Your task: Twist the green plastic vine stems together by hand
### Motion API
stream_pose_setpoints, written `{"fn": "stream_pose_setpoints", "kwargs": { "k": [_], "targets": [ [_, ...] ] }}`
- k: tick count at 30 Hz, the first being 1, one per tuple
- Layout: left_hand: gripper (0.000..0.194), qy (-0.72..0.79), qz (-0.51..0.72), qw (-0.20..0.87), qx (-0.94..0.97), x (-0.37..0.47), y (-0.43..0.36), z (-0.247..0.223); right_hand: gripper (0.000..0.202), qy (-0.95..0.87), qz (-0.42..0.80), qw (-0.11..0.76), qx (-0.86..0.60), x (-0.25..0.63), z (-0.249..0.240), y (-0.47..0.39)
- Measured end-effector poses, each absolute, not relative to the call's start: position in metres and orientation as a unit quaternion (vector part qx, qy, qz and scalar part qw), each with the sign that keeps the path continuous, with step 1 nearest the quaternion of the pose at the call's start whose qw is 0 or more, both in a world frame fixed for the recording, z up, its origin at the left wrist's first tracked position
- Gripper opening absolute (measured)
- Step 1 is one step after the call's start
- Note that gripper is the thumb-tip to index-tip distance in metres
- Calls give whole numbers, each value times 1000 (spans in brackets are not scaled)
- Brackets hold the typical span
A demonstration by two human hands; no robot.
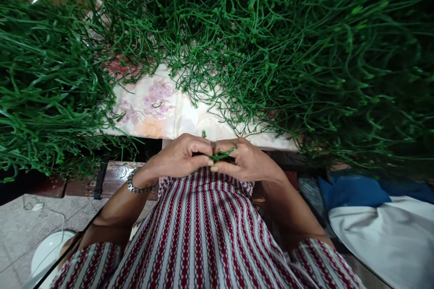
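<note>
Both hands meet at the near edge of the table, in front of the striped clothing. My left hand point(185, 156), with a bracelet on its wrist, is closed, thumb and fingers pinched on a small green plant piece point(224, 153). From the other side my right hand point(242, 160) is closed on the same green piece, its thumb tip close to the left thumb. A curled green end sticks up over the right fingers. Beyond the hands, loose thin green stems point(237, 67) spread over a floral cloth point(159, 104).
A thick heap of green stems point(40, 86) lies at the left, and a larger one point(352, 63) at the right. White and blue fabric point(386, 230) is at the lower right. A white round object point(50, 253) and a cable are on the floor at the lower left.
</note>
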State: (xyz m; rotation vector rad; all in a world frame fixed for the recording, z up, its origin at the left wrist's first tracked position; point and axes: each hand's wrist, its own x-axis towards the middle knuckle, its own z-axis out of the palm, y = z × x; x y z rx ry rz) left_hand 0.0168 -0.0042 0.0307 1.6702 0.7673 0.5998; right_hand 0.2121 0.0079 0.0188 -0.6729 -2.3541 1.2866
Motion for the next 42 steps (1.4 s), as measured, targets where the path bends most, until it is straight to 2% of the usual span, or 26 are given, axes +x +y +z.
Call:
{"fn": "stream_pose_setpoints", "kwargs": {
  "k": [7,11,15,18,21,24,28,34,39,42],
  "targets": [
    [19,116,132,689,703,15,-3,43,29,-760,637,131,-7,208,19,1],
    [18,84,129,700,697,14,-6,32,36,-719,684,122,13,202,11,-4],
    [27,74,131,723,674,13,-6,17,41,-682,722,112,7,197,1,-4],
    [31,38,170,774,609,12,-7,4,41,-638,756,141,34,198,-9,-3],
    [29,42,232,816,528,11,-14,-5,37,-580,778,242,7,207,-11,-1],
    [22,213,309,802,465,11,-20,-2,28,-582,734,329,-122,218,0,2],
    [28,364,388,757,380,14,-20,9,22,-692,594,324,-250,221,16,5],
    [25,401,433,713,377,19,-15,13,18,-748,461,308,-364,201,12,-3],
    [15,417,489,650,405,25,-20,8,25,-728,452,347,-382,187,8,-10],
    [11,428,512,601,439,26,-24,6,23,-725,447,348,-392,185,7,-10]
  ]
}}
